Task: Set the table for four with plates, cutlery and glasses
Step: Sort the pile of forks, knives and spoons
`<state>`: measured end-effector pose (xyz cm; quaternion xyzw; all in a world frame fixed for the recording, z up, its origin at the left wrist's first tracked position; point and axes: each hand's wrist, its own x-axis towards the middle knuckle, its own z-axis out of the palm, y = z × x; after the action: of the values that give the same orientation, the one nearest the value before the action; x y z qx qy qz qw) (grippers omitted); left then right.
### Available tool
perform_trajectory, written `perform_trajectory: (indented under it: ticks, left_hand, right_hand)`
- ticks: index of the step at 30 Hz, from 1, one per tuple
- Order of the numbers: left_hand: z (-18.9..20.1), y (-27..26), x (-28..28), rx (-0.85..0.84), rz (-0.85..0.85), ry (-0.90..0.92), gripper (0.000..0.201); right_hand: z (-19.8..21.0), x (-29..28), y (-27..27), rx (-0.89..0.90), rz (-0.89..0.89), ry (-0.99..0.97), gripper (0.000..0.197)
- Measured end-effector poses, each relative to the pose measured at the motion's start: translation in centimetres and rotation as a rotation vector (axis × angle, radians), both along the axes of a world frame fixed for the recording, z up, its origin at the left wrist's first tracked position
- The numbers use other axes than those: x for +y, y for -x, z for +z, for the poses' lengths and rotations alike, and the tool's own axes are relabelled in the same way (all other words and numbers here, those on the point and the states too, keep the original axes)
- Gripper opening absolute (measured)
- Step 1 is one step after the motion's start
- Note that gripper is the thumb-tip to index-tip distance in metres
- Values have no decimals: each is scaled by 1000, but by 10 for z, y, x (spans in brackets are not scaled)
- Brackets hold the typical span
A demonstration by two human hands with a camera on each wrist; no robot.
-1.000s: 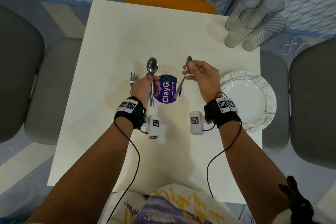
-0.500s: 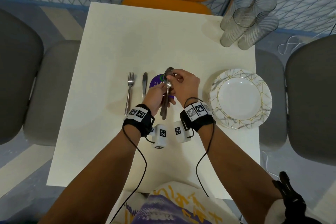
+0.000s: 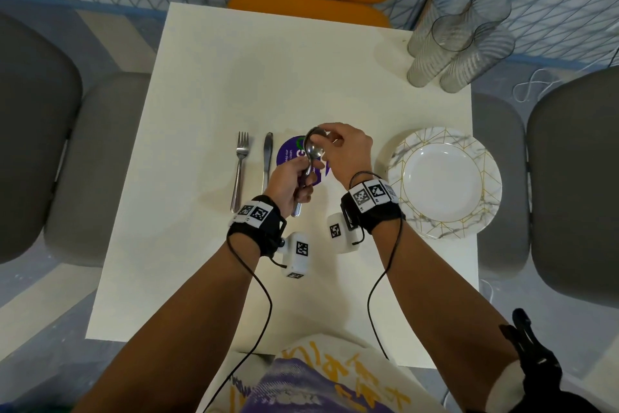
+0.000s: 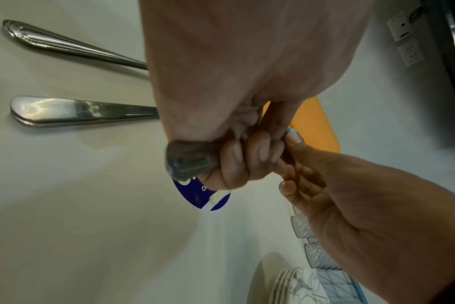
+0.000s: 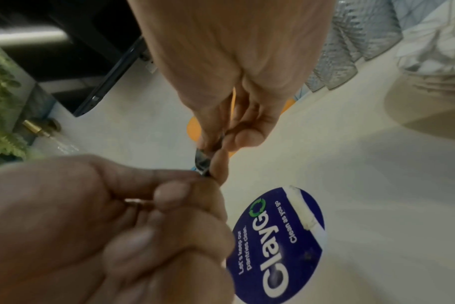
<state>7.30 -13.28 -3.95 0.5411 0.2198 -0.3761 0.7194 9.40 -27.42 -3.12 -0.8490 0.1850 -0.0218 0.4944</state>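
Observation:
Over the middle of the white table [image 3: 207, 84], my left hand [image 3: 299, 178] grips the handles of two spoons [image 3: 315, 153] held together. My right hand [image 3: 323, 143] pinches the upper spoon's bowl between thumb and fingers. The left wrist view shows the handle ends [image 4: 190, 162] sticking out below my curled left fingers [image 4: 247, 156]. In the right wrist view my fingertips [image 5: 221, 144] close on the spoon bowl [image 5: 204, 162]. A fork [image 3: 239, 171] and a knife [image 3: 268, 158] lie side by side left of my hands. A stack of marbled plates [image 3: 445, 181] sits at the right edge. Several ribbed glasses [image 3: 459, 40] stand at the far right corner.
A round purple sticker [image 3: 289, 154] lies on the table under my hands. An orange chair [image 3: 315, 7] stands at the far side, with grey chairs on the left [image 3: 67, 161] and right [image 3: 569, 178]. Cables hang from both wrist cameras.
My hands, each holding a spoon apart a second ago, have come together over the sticker. The right-hand spoon now lies against the left-hand one.

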Motion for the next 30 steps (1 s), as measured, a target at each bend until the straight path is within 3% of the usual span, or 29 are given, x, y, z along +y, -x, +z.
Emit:
perform_trajectory:
  ticks: [4, 11, 16, 19, 24, 30]
  left_hand:
    - [-1, -2, 4, 42, 2, 8, 31]
    - [-6, -1, 2, -11, -11, -55, 25]
    - [-12, 4, -3, -352, -209, -489, 24]
    - [-25, 7, 0, -473, -196, -685, 19]
    - [-35, 6, 1, -517, -148, -943, 16]
    - [-44, -4, -3, -523, -261, -1137, 10]
  right_hand:
    - [-3, 0, 1, -3, 78, 11, 17]
    - [-6, -6, -3, 29, 22, -58, 10]
    - [-14, -3, -7, -1, 42, 28, 10]
    - [-23, 1, -11, -12, 56, 47, 10]
    - [-41, 12, -22, 21, 114, 81, 10]
    - [-63, 17, -36, 64, 191, 122, 11]
